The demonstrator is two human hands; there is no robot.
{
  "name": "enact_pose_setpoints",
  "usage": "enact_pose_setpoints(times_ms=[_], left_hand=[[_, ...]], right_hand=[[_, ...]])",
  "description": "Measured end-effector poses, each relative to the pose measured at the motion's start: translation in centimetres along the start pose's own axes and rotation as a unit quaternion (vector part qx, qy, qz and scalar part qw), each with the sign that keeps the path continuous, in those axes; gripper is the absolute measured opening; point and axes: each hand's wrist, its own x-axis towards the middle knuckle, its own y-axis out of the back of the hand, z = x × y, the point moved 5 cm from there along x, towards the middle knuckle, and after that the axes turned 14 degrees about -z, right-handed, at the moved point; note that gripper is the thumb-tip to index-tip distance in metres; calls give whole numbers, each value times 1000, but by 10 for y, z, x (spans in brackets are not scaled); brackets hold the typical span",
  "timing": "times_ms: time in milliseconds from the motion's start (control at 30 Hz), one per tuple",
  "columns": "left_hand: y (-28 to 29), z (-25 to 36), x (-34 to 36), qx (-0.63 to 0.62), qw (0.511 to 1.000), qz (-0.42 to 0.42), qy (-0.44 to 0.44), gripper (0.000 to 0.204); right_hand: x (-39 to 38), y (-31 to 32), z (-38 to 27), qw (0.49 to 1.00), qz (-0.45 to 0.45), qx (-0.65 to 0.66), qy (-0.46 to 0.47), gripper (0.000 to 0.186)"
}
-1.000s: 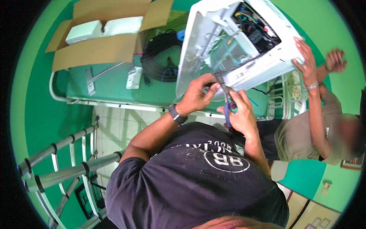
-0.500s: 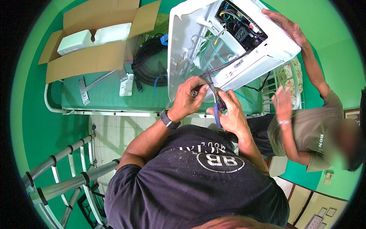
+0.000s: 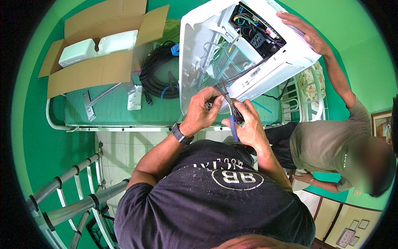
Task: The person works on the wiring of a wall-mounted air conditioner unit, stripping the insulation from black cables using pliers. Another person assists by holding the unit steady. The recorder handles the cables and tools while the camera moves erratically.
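My left hand [image 3: 201, 109] is closed in a pinch on a bundle of dark cables [image 3: 245, 74], which leads up into a white appliance housing [image 3: 290, 61]. My right hand [image 3: 253, 130] grips scissors with blue handles [image 3: 234, 128], its fingers in the loops. The scissor blades meet the cables beside my left fingertips; whether they are cutting cannot be made out. The housing stands tilted on the green surface, its open side showing coloured wires [image 3: 248, 21] and dark parts. A co-worker's hand [image 3: 302, 31] rests against its upper right side.
An open cardboard box [image 3: 89, 79] with white pieces stands at the far left. Near it lie a coiled black hose [image 3: 151, 76], a metal bracket [image 3: 101, 97] and a white plate [image 3: 134, 98]. A metal ladder [image 3: 76, 170] leans at lower left.
The co-worker's other hand has dropped from beside the bed rail to near their waist. The view has shifted slightly. My hands stay on the cables and scissors.
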Motion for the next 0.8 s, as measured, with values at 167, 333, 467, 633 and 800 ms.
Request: enact_pose_setpoints(times_ms=[167,333,467,633,800], left_hand=[[0,2,2,15,1000,7,-26,7],[-1,4,1,18,1000,2,-21,10],[1,5,3,19,999,-11,-33,10],[1,7,3,63,997,-3,-50,8],[-4,19,3,280,954,-25,-108,18]], right_hand=[[0,0,1,998,17,-41,47,61],[-2,2,0,1000,3,-11,18,59],[0,1,7,996,37,-32,73,56],[0,4,7,999,-9,5,36,52],[-9,1,8,982,-88,150,-74,53]])
